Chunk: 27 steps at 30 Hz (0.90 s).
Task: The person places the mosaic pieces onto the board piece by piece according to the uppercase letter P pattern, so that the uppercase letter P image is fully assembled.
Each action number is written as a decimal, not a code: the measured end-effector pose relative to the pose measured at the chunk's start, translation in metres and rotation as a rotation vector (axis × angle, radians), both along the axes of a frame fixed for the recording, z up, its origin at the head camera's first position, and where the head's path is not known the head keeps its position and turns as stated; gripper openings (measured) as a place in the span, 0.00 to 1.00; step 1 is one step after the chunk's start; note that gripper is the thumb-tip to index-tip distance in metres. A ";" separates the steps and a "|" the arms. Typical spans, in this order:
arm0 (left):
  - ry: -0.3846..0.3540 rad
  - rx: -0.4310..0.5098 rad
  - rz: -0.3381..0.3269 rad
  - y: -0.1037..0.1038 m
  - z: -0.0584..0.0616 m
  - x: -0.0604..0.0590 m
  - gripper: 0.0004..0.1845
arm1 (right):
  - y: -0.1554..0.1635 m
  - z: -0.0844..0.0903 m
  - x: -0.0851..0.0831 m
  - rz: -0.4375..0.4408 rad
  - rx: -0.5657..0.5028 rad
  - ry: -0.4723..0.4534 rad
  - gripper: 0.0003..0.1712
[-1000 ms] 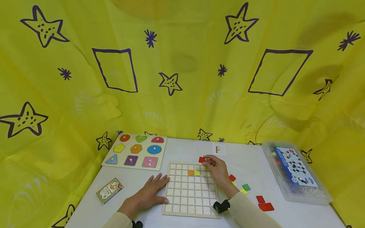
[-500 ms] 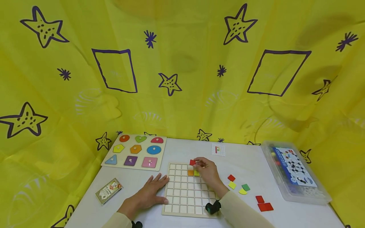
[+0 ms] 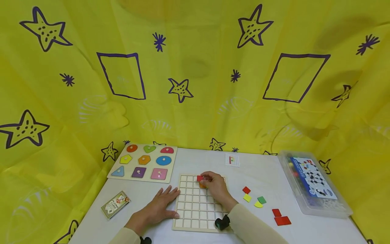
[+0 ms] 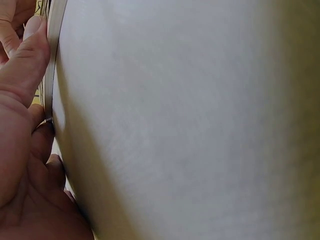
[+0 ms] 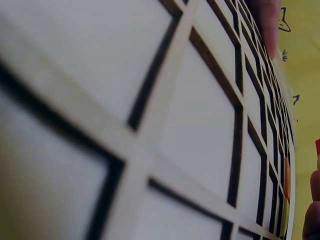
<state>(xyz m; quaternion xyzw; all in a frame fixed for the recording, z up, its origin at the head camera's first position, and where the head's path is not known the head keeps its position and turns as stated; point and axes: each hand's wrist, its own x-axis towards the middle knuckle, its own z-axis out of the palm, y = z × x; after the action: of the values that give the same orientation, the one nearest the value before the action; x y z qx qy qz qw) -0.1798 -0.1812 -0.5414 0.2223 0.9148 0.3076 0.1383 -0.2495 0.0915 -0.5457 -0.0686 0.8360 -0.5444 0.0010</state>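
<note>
From the head camera, the right hand is pinching a small flat red square tile over the far row of the wooden grid board, beside an orange tile. The left hand is lying flat, fingers straight, against the board's left edge.

From the left wrist, the thumb is pressing on the board's edge.

From the right wrist, the board's white cells are filling the picture, with a sliver of the red tile at the frame's right edge.

A small red square tile sits pinched at the far edge of a flat wooden grid board.
</note>
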 end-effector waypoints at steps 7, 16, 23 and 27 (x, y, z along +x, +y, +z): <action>-0.012 0.001 0.001 0.000 -0.002 0.000 0.51 | -0.004 0.000 0.002 0.018 0.128 0.005 0.10; -0.019 0.003 0.007 0.000 -0.001 -0.001 0.51 | -0.006 0.000 0.004 0.049 0.206 0.066 0.10; -0.010 0.001 0.003 0.000 -0.003 -0.001 0.51 | -0.006 0.000 0.004 0.062 0.258 0.069 0.10; -0.011 -0.004 0.006 0.000 -0.003 -0.001 0.51 | -0.007 0.000 0.004 0.078 0.279 0.078 0.10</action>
<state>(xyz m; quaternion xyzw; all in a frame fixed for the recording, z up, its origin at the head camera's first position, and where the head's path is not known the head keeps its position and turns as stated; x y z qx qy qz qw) -0.1810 -0.1811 -0.5445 0.2176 0.9153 0.3074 0.1429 -0.2457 0.0844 -0.5457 -0.1210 0.8997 -0.4194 -0.0008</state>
